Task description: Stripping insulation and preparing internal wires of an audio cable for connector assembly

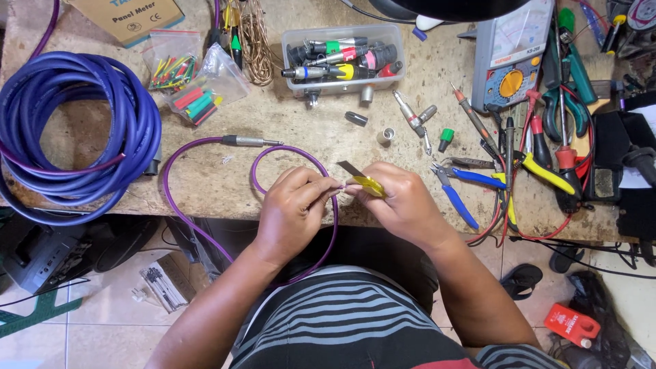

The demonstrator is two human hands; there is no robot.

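My left hand point(294, 208) pinches the free end of a thin purple cable point(198, 147) near the front edge of the workbench. My right hand point(403, 198) grips a yellow utility knife point(365, 182) whose blade rests against that cable end. The cable loops back over the bench to a metal jack plug point(249, 141) and also hangs down below the edge. The cable tip itself is hidden between my fingers.
A big coil of blue-purple cable point(68, 130) lies at the left. A clear tub of connectors point(344, 58), bags of coloured tubing point(195, 85), loose plug parts point(386, 135), blue-handled pliers point(454, 191), yellow cutters point(547, 174) and an analogue meter point(509, 51) crowd the bench.
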